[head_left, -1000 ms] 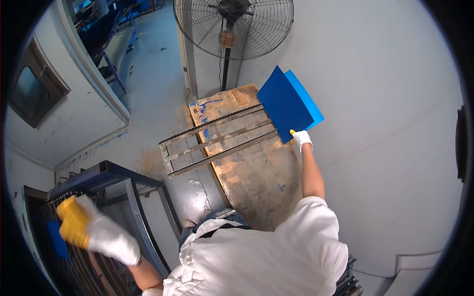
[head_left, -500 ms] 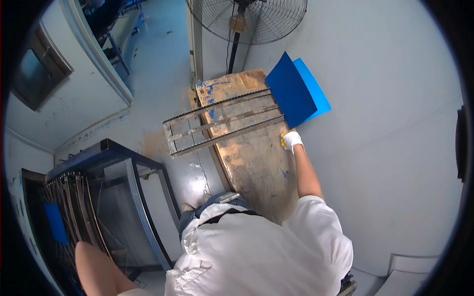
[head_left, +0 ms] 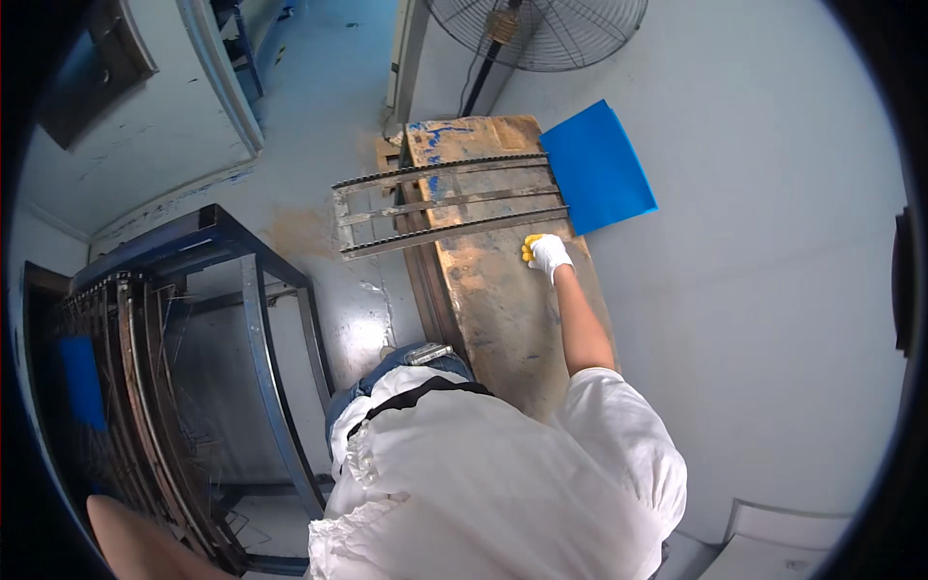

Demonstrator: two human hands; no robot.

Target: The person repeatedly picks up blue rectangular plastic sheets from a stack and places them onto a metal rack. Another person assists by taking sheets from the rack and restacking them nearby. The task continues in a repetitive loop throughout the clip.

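A fan [head_left: 541,34] with a wire cage stood on a dark pole [head_left: 482,77] — the upper edge cut it partly. On the right there was a pale wall [head_left: 773,193], with a dark object [head_left: 901,280] at its far side — too unclear for naming. The grey-blue floor [head_left: 333,106] carried a brownish stain [head_left: 302,230].

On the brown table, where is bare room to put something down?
The widest bare patch of the table lies between the metal rack and the white shirt; the right hand covers part of it. A narrow strip lies beyond the rack. The rack and blue sheet crowd the rest.
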